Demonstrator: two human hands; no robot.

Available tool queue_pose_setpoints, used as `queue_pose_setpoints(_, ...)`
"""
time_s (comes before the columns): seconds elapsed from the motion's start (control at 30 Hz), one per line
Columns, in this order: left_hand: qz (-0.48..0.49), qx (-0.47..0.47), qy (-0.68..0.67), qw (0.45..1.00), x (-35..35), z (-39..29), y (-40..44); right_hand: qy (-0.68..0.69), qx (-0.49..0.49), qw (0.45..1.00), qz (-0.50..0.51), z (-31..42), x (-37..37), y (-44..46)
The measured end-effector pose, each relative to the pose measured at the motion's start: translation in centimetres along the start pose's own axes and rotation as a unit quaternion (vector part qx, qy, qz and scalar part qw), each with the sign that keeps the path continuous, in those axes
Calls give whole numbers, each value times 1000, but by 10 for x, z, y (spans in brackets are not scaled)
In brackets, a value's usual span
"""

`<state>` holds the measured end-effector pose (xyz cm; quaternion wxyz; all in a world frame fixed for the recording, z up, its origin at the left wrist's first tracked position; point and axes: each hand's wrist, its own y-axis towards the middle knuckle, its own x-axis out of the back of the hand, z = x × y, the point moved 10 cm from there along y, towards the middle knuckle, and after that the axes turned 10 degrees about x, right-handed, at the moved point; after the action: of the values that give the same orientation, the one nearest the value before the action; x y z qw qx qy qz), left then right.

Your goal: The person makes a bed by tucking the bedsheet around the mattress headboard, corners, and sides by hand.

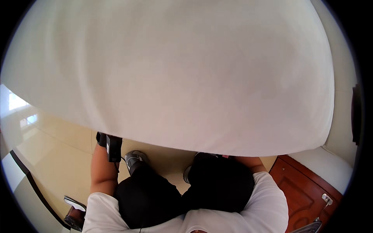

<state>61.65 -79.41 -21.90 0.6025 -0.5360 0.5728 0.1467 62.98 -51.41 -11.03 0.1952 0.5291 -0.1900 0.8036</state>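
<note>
A broad white sheet (pixel 202 77) spreads over most of the view, its near edge hanging in front of my knees. My left forearm (pixel 103 167) reaches forward to that edge, with a black device (pixel 113 148) strapped at the wrist. Beyond the wrist, the sheet hides my left hand. On the other side, only a short piece of my right forearm (pixel 252 163) shows between my knee and the sheet. My right hand is also hidden, so what either hand touches or holds cannot be seen.
Glossy beige floor tiles (pixel 58 134) lie to the left. A reddish-brown wooden cabinet door (pixel 299 194) with a metal latch (pixel 327 199) stands at the lower right. My shoes (pixel 136 157) are on the floor near the sheet's edge. A dark object (pixel 356 114) is at the far right.
</note>
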Motion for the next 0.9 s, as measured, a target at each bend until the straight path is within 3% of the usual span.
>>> queue_pose_setpoints(0.37,4,10,25,1000,-2,1,5,60,41,997,33,11,-31,16)
queue_pose_setpoints(0.5,1,5,64,998,-2,-13,6,271,65,955,100,23,-74,55)
queue_pose_setpoints(0.6,-68,74,199,975,7,-15,30,514,0,842,162,12,-110,88)
queue_pose_setpoints(0.63,-98,136,300,939,9,-1,26,611,-57,771,173,4,-122,101)
queue_pose_setpoints(0.7,-59,231,463,853,-10,47,9,790,-218,543,184,-5,-152,112)
queue_pose_setpoints(0.73,-10,214,527,822,-34,71,4,792,-214,540,188,-2,-164,117)
queue_pose_setpoints(0.8,71,-136,657,738,-123,82,-10,844,-206,484,109,-6,-180,125)
queue_pose_setpoints(0.83,105,-227,717,650,-157,88,-14,844,-205,484,108,-6,-185,129)
queue_pose_setpoints(0.87,138,-312,762,550,-185,98,-22,831,-242,493,90,-9,-194,130)
queue_pose_setpoints(0.9,139,-311,762,550,-188,111,-13,817,-279,499,71,-13,-202,128)
